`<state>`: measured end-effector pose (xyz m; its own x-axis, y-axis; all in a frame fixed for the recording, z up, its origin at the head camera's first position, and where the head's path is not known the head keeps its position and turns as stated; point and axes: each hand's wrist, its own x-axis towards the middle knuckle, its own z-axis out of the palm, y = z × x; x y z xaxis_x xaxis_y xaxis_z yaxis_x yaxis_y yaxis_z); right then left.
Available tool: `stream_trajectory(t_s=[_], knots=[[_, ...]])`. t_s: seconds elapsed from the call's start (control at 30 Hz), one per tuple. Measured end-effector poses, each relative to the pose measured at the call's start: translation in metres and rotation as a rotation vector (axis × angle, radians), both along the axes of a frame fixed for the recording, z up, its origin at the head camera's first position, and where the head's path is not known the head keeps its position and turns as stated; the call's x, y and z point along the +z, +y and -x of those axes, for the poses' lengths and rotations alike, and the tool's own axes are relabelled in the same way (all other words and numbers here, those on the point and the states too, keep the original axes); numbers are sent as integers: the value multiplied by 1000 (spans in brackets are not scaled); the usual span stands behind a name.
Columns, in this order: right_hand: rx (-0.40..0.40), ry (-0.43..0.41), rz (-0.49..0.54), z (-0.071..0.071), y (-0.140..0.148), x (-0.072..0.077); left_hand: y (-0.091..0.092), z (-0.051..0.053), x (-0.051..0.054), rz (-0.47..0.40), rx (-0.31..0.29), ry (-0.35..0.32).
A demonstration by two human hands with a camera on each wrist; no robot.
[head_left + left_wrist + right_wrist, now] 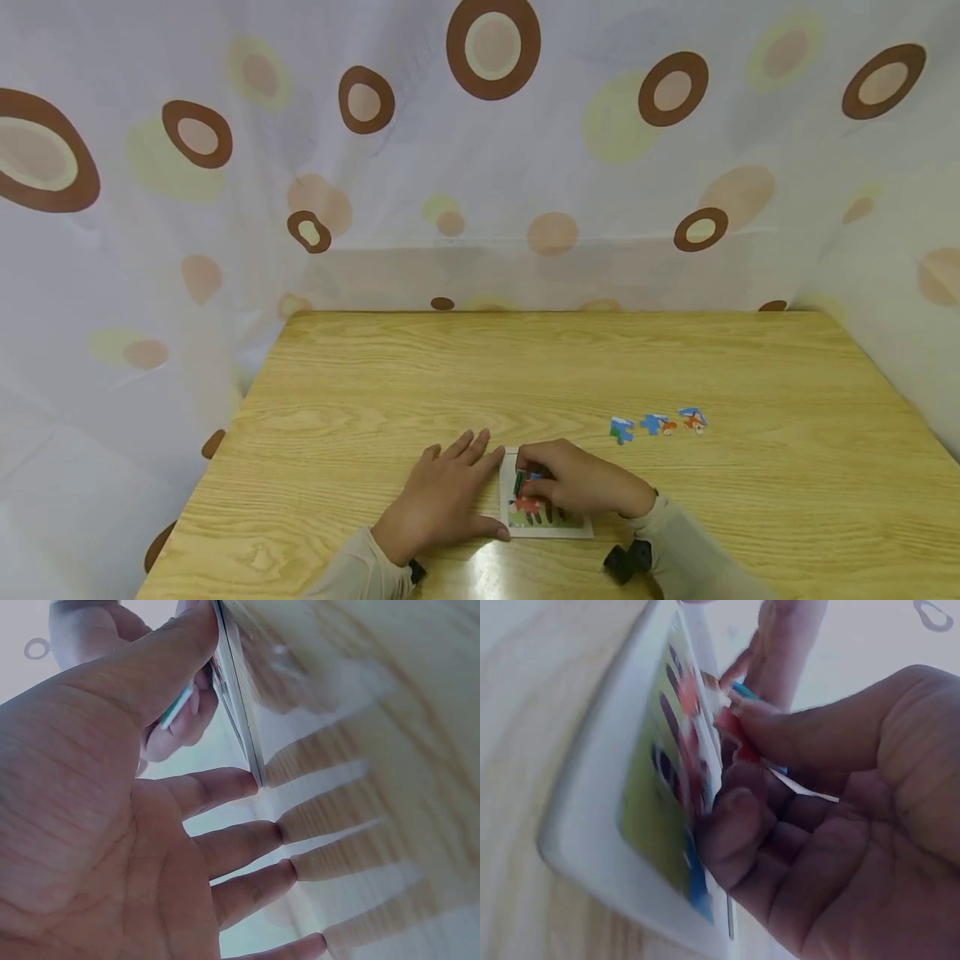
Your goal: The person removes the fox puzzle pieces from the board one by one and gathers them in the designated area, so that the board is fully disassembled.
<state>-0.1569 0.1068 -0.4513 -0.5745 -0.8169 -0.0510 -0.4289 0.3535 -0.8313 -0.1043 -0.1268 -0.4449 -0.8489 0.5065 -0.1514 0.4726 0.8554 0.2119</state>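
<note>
A small jigsaw puzzle board (551,533) with a white border lies near the table's front, its picture partly filled with red animal and green grass shapes. Along its left edge rests my left hand (442,502), fingers straight and spread, thumb at the near corner; in the left wrist view the index fingertip and thumb touch the board's edge (244,735). Over the board's upper part, my right hand (581,479) pinches a puzzle piece (733,731) between thumb and fingers. That piece shows red in the right wrist view; the fingers hide much of it.
Three loose puzzle pieces lie in a row right of and beyond the board: a blue-green one (621,430), a blue one with orange (657,424) and another orange-blue one (693,420). A patterned curtain (525,167) hangs behind the wooden table (375,367).
</note>
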Motion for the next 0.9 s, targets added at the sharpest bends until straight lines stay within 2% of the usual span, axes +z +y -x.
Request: stream_trajectory(t_s=[0.13,0.4,0.67,0.9], knots=[[18,32,32,6,10,4,1,1,0,0,3,1],[-58,40,64,17,37,4,0,-1,2,14,6,16],[-184,73,3,20,72,4,0,-1,3,25,-3,14],[-236,139,-34,15,95,6,0,-2,3,15,-4,14]])
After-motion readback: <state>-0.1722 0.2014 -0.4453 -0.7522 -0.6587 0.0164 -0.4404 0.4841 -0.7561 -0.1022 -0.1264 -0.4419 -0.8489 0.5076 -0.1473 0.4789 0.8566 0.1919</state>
